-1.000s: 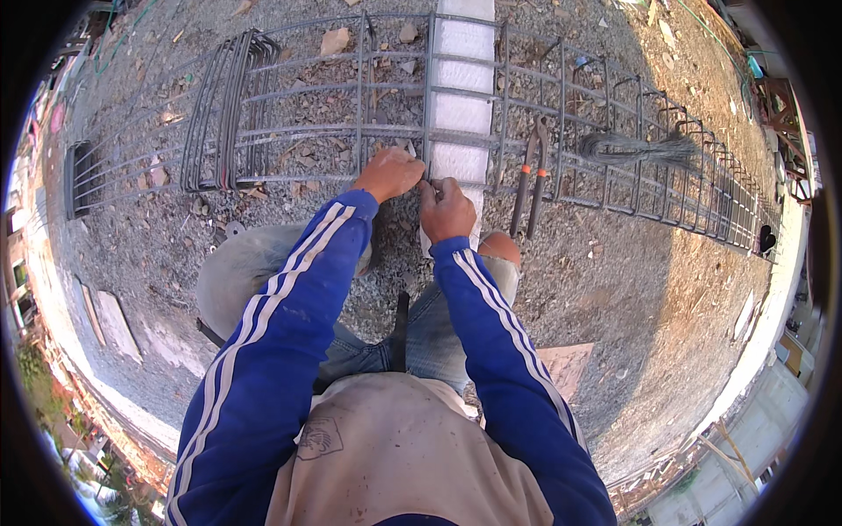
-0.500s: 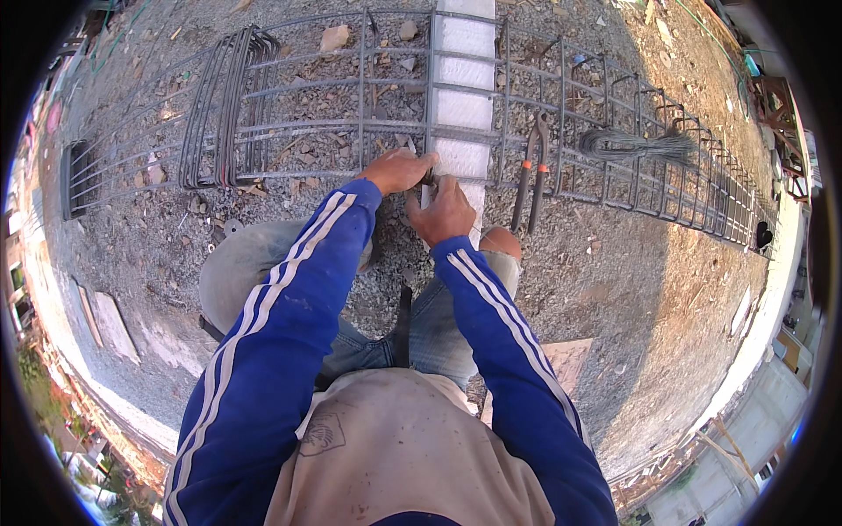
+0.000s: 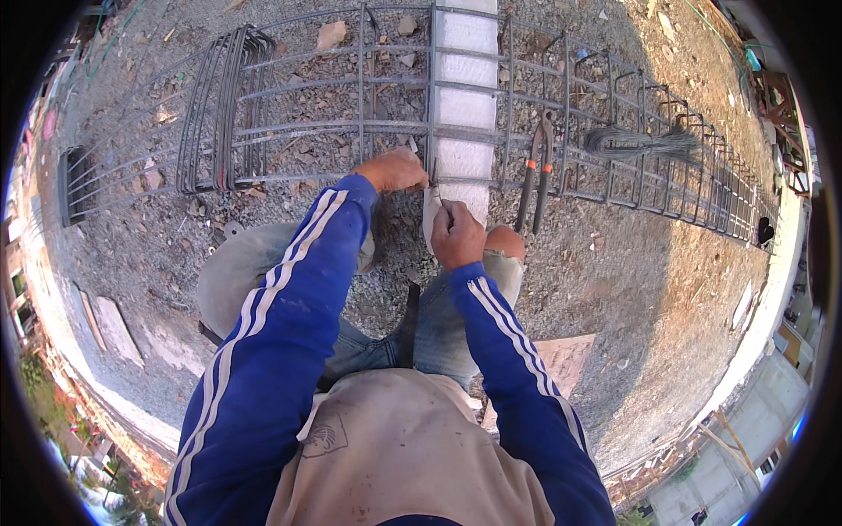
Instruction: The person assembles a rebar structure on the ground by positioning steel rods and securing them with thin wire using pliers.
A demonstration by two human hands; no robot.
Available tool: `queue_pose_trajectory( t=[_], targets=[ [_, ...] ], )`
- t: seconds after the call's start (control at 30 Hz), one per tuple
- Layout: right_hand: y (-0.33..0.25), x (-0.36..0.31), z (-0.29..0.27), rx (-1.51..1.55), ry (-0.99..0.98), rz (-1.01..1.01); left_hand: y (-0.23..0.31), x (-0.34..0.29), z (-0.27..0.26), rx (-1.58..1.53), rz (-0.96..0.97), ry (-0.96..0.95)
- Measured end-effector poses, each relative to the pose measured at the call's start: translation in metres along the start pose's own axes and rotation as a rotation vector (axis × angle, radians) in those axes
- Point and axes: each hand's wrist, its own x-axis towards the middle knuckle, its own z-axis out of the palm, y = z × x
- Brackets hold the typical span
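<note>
A cage of steel rebar [image 3: 432, 96] lies across the ground in front of me, resting over a white beam [image 3: 465, 105]. My left hand [image 3: 396, 169] is closed at the cage's near lengthwise bar, by a stirrup corner; what its fingers hold is hidden. Just nearer to me, my right hand [image 3: 459, 237] pinches a thin piece of tie wire [image 3: 438, 198] that runs up toward that corner. To the right of my hands, end-cutting nippers [image 3: 545, 140] with dark, orange-banded handles lean on the cage. Beyond them a bundle of grey tie wire [image 3: 636, 143] lies on the bars.
A stack of loose stirrups [image 3: 230, 105] hangs on the cage's left part. Gravel and broken stones [image 3: 331, 35] cover the ground. A flat board [image 3: 566, 361] lies at my right, near my knee. The cage runs far off to the right.
My right hand has drawn back toward me and slightly right, away from my left hand, and the wire between them now shows. My left hand stays at the bar.
</note>
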Motion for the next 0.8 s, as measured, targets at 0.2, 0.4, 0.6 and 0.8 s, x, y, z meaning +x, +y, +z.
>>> queue_pose_trajectory(
  t=[0.2, 0.4, 0.6, 0.8],
  targets=[
    [-0.018, -0.004, 0.014, -0.233, -0.179, 0.067, 0.001, -0.004, -0.004, -0.212, -0.210, -0.009],
    [-0.019, -0.002, 0.036, -0.243, -0.231, 0.172, 0.005, -0.002, -0.010, -0.230, -0.220, -0.046],
    [-0.019, 0.001, 0.050, -0.139, -0.189, 0.192, -0.001, 0.004, -0.004, -0.200, -0.209, -0.005],
    [-0.026, 0.009, 0.024, 0.261, -0.048, 0.374, 0.012, 0.002, 0.011, 0.035, -0.239, 0.214]
  ],
)
